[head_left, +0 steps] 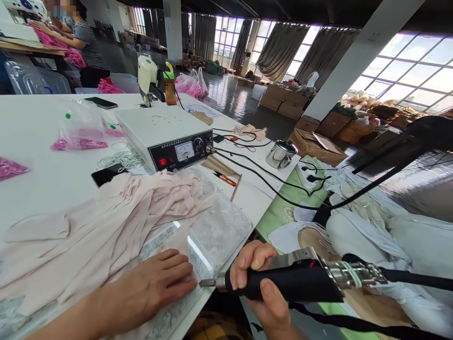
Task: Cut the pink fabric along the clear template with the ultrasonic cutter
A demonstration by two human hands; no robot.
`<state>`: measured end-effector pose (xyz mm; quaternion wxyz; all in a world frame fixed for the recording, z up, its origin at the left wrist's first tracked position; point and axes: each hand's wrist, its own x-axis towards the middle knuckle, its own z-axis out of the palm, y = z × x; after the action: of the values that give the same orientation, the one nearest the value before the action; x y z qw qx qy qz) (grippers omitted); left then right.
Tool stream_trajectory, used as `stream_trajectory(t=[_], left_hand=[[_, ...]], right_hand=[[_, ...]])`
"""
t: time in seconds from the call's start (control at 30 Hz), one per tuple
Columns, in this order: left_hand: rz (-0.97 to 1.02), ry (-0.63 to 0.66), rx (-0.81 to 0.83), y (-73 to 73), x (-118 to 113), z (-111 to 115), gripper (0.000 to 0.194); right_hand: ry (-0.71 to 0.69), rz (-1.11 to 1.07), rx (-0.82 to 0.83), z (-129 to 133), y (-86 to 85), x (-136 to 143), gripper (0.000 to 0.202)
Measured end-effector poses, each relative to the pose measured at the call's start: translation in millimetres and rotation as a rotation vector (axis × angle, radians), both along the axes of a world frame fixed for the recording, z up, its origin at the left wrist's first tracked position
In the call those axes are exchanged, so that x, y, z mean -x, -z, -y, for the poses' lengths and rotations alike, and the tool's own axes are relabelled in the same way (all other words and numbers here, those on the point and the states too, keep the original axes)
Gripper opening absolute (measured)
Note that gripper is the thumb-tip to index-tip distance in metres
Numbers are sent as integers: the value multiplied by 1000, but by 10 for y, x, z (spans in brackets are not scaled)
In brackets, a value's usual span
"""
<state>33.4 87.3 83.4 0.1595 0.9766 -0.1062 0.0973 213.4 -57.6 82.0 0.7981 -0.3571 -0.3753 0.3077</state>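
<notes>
My left hand [152, 283] lies flat, palm down, with fingers stretched out over pale pink fabric on a glossy grey marbled tile [222, 231]. In my right hand [274, 302] is a black handheld ultrasonic tool [297, 281], with the fingers and thumb wrapped around its body. Its narrow metal tip points left and sits close beside my left fingertips, near the tile's front edge. Whether the tip touches the fabric I cannot tell. A loose pile of pale pink fabric strips [123, 212] spreads left of and beyond my left hand.
A white control box [163, 125] with a dial stands behind the tile, and black cables [262, 172] run from it to the right. Orange thread snips [225, 178], a steel mug [281, 153] and bagged pink pieces [79, 137] lie about. Another person [88, 42] works at the far left.
</notes>
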Motion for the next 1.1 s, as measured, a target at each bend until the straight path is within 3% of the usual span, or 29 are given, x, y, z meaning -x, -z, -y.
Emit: stream_trajectory(t=[0.23, 0.43, 0.63, 1.1], left_hand=[[47, -8, 33, 47, 16, 7, 37], [45, -1, 58, -19, -4, -10, 42], [-17, 14, 28, 76, 75, -42, 48], [5, -8, 22, 205, 162, -62, 50]], right_hand=[[-36, -11, -47, 10, -2, 10, 15], [-69, -8, -74, -5, 133, 25, 18], [-70, 23, -50, 33, 230, -2, 20], [-60, 33, -33, 1, 96, -4, 16]])
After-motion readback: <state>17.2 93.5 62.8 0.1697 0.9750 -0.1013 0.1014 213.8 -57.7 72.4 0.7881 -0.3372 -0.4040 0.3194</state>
